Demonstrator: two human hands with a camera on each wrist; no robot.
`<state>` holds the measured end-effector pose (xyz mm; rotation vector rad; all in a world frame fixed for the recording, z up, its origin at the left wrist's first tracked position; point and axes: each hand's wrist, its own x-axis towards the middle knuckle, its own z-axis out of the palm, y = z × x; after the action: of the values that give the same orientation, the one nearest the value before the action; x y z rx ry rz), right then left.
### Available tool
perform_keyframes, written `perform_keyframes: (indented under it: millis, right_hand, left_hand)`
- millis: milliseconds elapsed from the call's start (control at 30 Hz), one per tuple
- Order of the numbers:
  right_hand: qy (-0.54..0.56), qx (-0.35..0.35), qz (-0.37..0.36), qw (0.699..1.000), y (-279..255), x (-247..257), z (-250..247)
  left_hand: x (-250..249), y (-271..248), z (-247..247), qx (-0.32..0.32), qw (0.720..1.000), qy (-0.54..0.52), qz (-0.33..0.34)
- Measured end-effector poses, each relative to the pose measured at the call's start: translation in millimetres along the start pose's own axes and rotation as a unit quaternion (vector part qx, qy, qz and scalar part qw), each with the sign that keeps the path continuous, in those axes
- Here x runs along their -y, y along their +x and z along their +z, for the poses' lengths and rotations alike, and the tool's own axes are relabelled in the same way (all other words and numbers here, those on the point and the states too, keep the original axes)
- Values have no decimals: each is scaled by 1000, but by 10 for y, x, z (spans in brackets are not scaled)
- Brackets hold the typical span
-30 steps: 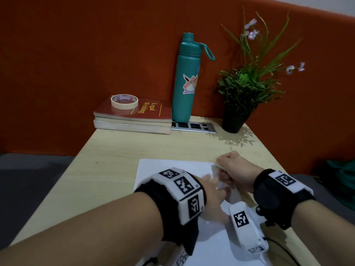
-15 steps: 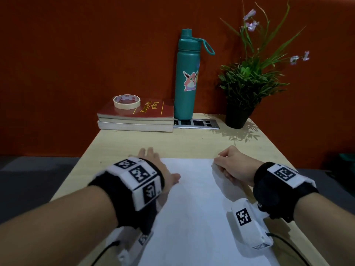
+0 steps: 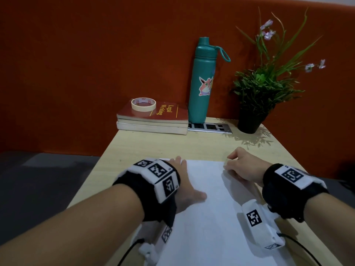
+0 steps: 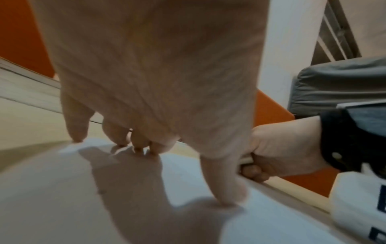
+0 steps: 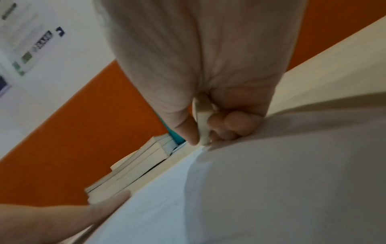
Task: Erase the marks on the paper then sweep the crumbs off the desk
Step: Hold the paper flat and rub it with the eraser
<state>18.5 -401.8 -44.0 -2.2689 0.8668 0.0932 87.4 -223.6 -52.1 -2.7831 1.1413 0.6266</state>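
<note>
Head view: my right hand [image 3: 243,166] pinches an eraser [image 5: 202,118] at the paper's [image 3: 207,208] one o'clock corner.
My left hand [image 3: 184,181], fingers flat, pins its ten o'clock edge; the sheet runs lengthwise toward six.

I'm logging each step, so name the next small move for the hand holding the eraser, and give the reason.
Probably rub the small white eraser across the white sheet of paper. The right hand pinches it, tip at the sheet's far right corner, while the left hand presses flat on the left edge, steadying it. No marks are discernible.

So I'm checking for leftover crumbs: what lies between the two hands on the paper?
Only bare white paper lies between the left hand and right hand; the head view shows no crumbs or marks.
</note>
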Motion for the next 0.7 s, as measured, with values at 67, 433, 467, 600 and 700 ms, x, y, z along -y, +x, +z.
perform_keyframes:
  millis: [67,433,467,600,700]
  right_hand:
    - [-14,-7,-44,999,-28,186,89]
    - [-253,72,-103,959,81,661,210]
    - [-235,83,-119,961,89,683,243]
    - [-294,81,-102,947,75,614,128]
    - [-305,88,-105,943,50,668,96]
  left_hand:
    - [66,-11,45,11,1000,8,12]
    - [55,28,69,-22,999,-22,22]
    - [47,29,42,-23,999,-29,24]
    - [38,27,129,-27,1000,-2,13]
    - [21,37,143,-17,1000,7,8]
